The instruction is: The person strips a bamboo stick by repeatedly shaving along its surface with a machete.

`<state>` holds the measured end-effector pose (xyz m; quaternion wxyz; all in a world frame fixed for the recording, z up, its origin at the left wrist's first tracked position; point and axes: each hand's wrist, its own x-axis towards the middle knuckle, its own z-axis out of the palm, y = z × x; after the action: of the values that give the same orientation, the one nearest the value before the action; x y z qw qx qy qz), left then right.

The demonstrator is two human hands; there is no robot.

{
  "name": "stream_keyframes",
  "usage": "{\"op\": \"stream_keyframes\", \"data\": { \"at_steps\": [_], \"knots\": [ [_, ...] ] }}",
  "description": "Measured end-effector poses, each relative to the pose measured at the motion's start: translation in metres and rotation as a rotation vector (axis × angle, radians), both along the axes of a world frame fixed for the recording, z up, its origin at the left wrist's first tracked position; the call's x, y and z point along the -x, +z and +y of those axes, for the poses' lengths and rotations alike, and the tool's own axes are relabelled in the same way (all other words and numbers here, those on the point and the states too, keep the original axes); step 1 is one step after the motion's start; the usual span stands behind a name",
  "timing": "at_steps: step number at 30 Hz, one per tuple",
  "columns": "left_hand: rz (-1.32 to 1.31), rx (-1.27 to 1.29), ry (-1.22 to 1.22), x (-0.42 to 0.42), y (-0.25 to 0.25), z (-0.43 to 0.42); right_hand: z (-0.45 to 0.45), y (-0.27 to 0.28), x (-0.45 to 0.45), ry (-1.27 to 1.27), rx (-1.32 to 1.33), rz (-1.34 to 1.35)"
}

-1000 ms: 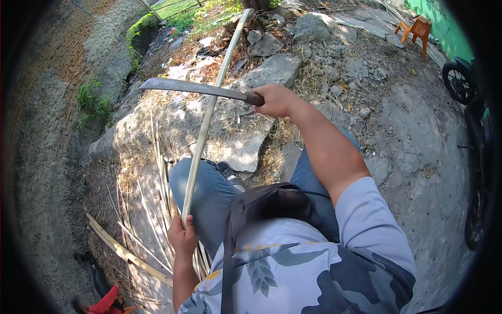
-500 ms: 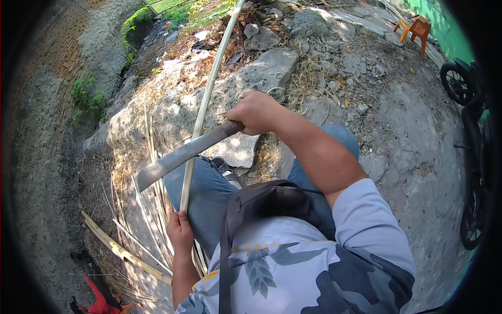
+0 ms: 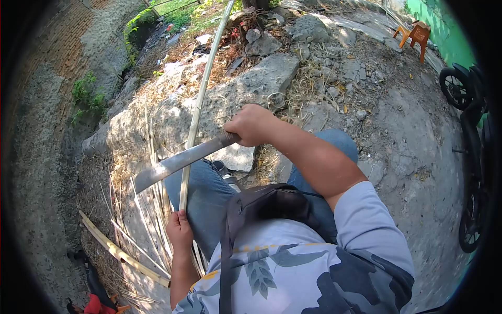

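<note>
We hold the strip (image 3: 196,111) nr its lower end, beside the L thigh (image 3: 204,186); its far end runs up past the slab (image 3: 264,81). L hand (image 3: 179,228): thumb & fingers pinching strip. R hand (image 3: 252,124): fist wrapped around knife (image 3: 204,151) at its grip end; knife crosses strip, contact n/c. Handling (est.): strip prob. light, stiff but springy, smooth, apt to split; we take it flat btwn thumb & fingers, clear of the cutting edge. Knife prob. heavier; grip end only.

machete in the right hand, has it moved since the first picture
Yes: judged against the rock slab, the machete is lower in the view, down along the pale strip, toward the left knee.
</note>
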<state>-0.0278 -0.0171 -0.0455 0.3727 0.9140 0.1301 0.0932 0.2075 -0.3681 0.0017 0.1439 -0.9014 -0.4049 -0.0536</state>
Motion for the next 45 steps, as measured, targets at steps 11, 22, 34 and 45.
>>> {"op": "stream_keyframes", "data": {
  "at_steps": [11, 22, 34, 45],
  "knots": [
    [-0.027, -0.024, -0.060, -0.005, -0.003, 0.006, -0.045, -0.009, -0.029, -0.354, -0.211, 0.101],
    [-0.020, -0.067, -0.044, -0.002, -0.002, 0.006, 0.015, -0.002, 0.007, 0.057, 0.001, -0.001],
    [0.019, -0.051, -0.074, -0.008, 0.003, 0.008, -0.054, -0.005, -0.028, -0.419, -0.176, 0.196],
    [0.018, -0.040, -0.015, -0.002, 0.005, 0.001, -0.040, 0.000, -0.020, -0.453, -0.125, -0.030]
  ]
}}
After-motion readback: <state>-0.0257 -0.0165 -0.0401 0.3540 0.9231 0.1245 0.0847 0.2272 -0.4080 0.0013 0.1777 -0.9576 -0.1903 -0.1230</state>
